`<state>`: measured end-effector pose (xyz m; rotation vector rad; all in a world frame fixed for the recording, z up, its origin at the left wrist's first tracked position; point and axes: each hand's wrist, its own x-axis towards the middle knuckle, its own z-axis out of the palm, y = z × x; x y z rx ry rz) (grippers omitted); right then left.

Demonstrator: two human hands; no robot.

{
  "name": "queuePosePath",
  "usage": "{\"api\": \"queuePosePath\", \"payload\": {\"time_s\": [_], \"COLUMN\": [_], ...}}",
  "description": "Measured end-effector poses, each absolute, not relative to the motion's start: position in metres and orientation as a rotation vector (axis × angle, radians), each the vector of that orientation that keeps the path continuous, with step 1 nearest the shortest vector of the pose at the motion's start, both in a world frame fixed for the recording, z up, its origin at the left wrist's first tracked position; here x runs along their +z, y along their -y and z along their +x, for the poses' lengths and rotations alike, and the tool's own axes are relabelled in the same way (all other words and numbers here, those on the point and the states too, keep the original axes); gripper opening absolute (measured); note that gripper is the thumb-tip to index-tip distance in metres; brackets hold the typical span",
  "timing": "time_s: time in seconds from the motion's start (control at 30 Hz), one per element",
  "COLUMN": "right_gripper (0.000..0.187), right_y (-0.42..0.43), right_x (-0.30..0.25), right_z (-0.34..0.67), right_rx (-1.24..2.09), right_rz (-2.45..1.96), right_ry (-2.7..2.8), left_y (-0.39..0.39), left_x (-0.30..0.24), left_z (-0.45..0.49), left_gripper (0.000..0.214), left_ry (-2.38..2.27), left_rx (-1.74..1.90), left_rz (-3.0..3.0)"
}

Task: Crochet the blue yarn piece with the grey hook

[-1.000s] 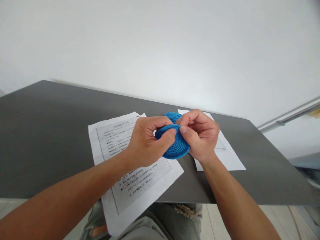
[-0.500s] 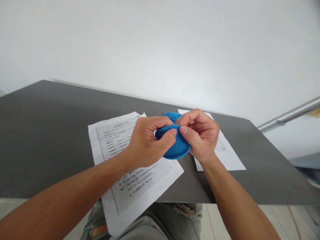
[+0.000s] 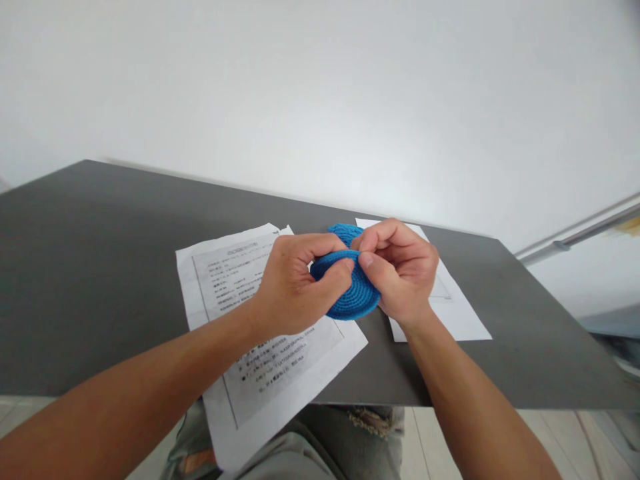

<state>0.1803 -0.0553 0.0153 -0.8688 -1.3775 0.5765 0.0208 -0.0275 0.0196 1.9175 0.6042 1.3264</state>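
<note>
A round blue crochet piece (image 3: 354, 297) is held up between both hands above the table. My left hand (image 3: 303, 283) is closed on its left side, thumb on the near face and fingers behind. At the top edge, my right hand (image 3: 400, 267) pinches with thumb and forefinger; whether a hook or a strand of yarn is in that pinch cannot be made out. Just behind the piece lies a bundle of blue yarn (image 3: 345, 232), partly hidden by the hands.
A printed sheet (image 3: 295, 387) lies under my left arm and hangs over the front edge of the dark grey table (image 3: 125, 267). Another paper (image 3: 460, 317) lies behind my right hand. The white wall (image 3: 320, 100) stands along the table's back. A grey rail (image 3: 590, 237) is at the right.
The hands stay almost in place. The blue crochet piece tilts very slightly and the right fingertips shift a touch to the left along its edge.
</note>
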Motion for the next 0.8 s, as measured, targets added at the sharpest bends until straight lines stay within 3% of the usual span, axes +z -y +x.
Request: {"api": "queuePosePath", "payload": {"time_s": [0.8], "right_gripper": [0.01], "right_y": [0.0551], "right_x": [0.0165], "right_z": [0.1791], "right_rx": [0.555], "right_rz": [-0.835], "right_ry": [1.4], "left_y": [0.0272], "left_x": [0.0175], "left_z": [0.0204], "left_gripper": [0.029], "left_ry": [-0.572], "left_rx": [1.345], "left_rz": [1.93]}}
